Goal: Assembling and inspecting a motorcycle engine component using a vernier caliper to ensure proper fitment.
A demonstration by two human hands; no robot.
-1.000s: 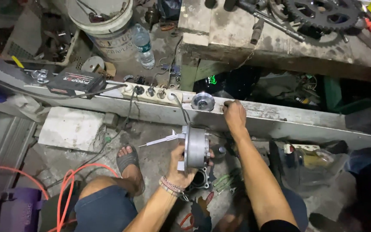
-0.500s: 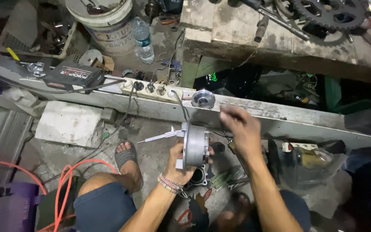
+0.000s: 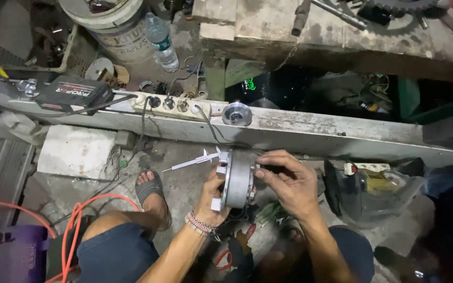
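An orange hose [image 3: 74, 220] curls on the dirty concrete floor [image 3: 190, 183]. The left hand [image 3: 215, 196] holds a round grey metal part [image 3: 236, 178] on its edge, flat faces pointing left and right. The right hand [image 3: 287, 181] pinches its right face. Behind, a big white bucket [image 3: 114, 23] holds dark junk I can't make out.

Round motor part [image 3: 237, 181] sits between left hand [image 3: 213, 196] and right hand [image 3: 289, 183], over the floor [image 3: 184, 183] in front of the long beam [image 3: 310, 131]. On the beam: power strip [image 3: 171, 105], a small round disc [image 3: 236, 113] to its right, a flat box unit [image 3: 72, 94] to its left. Bucket [image 3: 114, 23] and bottle [image 3: 162, 42] stand behind the beam, desk [image 3: 315, 31] to their right.
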